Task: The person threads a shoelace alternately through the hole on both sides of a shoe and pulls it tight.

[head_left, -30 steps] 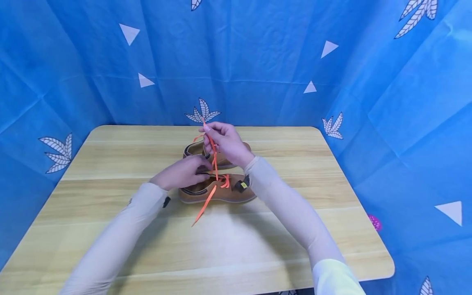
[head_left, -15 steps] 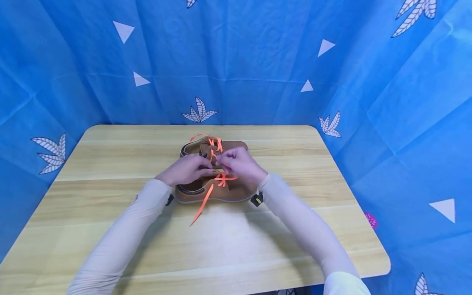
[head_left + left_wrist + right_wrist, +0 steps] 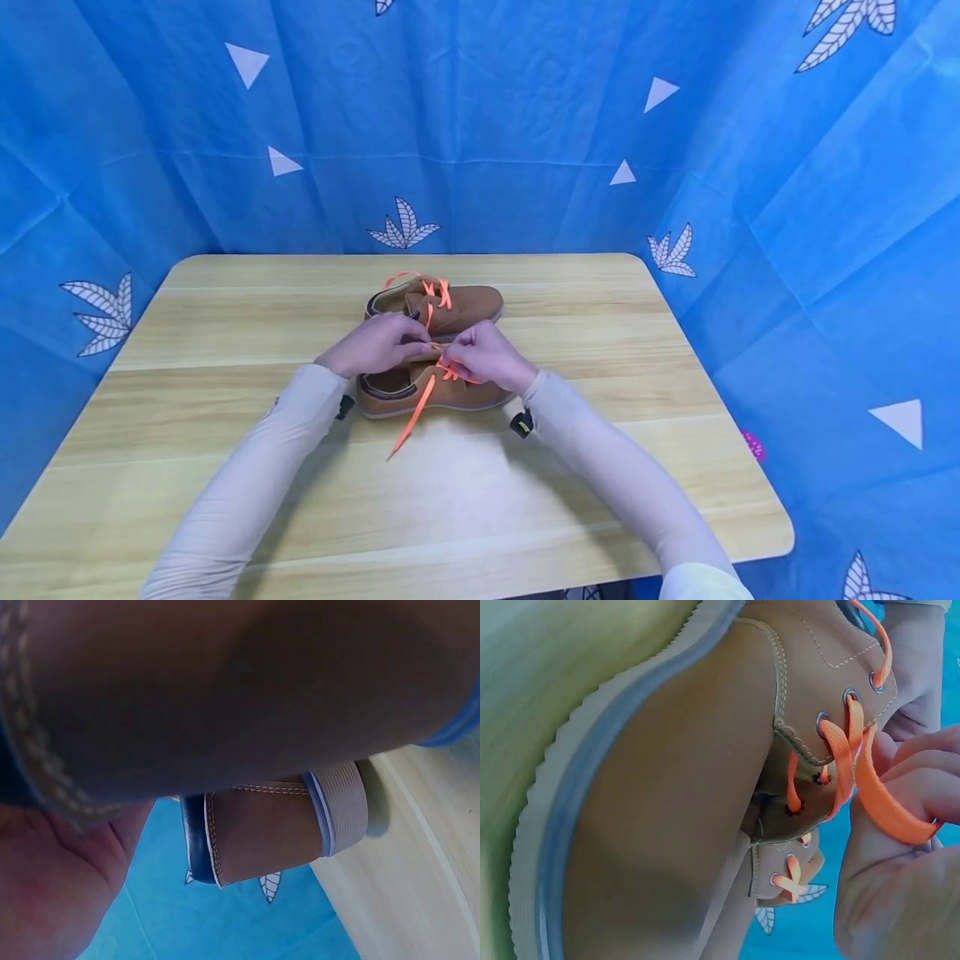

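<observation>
Two brown leather shoes with orange laces lie side by side on the table, toes to the right. At the nearer shoe (image 3: 450, 402), my right hand (image 3: 489, 357) pinches an orange shoelace (image 3: 889, 806) just outside the eyelets; the lace loops over its fingers in the right wrist view. My left hand (image 3: 377, 343) is at the shoe's opening, thumb and fingers gripping the upper's far edge by the eyelets. Its fingertips are partly hidden. In the left wrist view the palm (image 3: 56, 885) shows below the close, dark shoe side (image 3: 247, 697).
Behind stands the second shoe (image 3: 476, 307), its laces (image 3: 438, 292) threaded through several eyelets. A loose lace end (image 3: 410, 425) hangs from the nearer shoe onto the wooden table (image 3: 600, 333). A blue patterned curtain (image 3: 510, 125) surrounds the back and sides.
My right hand has come down from above the far shoe, where it held the lace pulled up, to the nearer shoe's eyelets. The left hand has stayed nearly in place.
</observation>
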`<state>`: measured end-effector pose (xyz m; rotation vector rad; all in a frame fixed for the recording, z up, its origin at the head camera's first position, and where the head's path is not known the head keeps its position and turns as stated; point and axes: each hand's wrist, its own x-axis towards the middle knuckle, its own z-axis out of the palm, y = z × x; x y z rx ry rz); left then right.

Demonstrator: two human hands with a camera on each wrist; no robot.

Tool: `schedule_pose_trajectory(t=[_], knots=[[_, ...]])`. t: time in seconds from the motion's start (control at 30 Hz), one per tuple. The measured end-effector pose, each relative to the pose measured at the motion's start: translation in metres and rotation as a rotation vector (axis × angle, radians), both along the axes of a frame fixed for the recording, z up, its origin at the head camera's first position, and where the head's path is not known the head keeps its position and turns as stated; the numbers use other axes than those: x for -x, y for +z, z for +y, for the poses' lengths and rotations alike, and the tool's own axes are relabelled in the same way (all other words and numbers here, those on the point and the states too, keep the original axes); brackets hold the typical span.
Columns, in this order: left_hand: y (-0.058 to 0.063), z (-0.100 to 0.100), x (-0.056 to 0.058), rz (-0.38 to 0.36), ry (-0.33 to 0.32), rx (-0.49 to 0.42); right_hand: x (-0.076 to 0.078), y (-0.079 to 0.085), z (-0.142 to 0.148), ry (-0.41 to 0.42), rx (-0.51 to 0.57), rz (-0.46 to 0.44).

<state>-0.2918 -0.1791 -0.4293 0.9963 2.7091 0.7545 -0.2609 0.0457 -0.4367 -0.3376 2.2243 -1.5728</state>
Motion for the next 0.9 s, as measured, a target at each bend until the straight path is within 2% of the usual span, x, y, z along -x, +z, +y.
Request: schedule_pose_trajectory(t=[0.2,0.43,0.6,0.7,0.83,0.9], knots=[[-0.001,0.000,0.000,-0.021,0.009,0.014,-0.002,-0.005,-0.005,-0.043,0.014,0.030],[-0.002,0.002,-0.002,-0.054,0.035,-0.010,-0.008,-0.019,-0.013,-0.113,-0.006,0.161],[-0.002,0.003,-0.001,-0.073,0.023,-0.026,-0.011,-0.025,-0.017,-0.140,-0.007,0.196],[-0.002,0.000,0.003,-0.153,-0.005,-0.067,-0.011,-0.025,-0.018,-0.133,-0.009,0.198],[-0.004,-0.006,0.016,-0.317,-0.010,-0.159,-0.012,-0.021,-0.018,-0.113,-0.019,0.197],[-0.006,-0.007,0.022,-0.332,-0.012,-0.157,-0.012,-0.019,-0.018,-0.105,-0.029,0.187]])
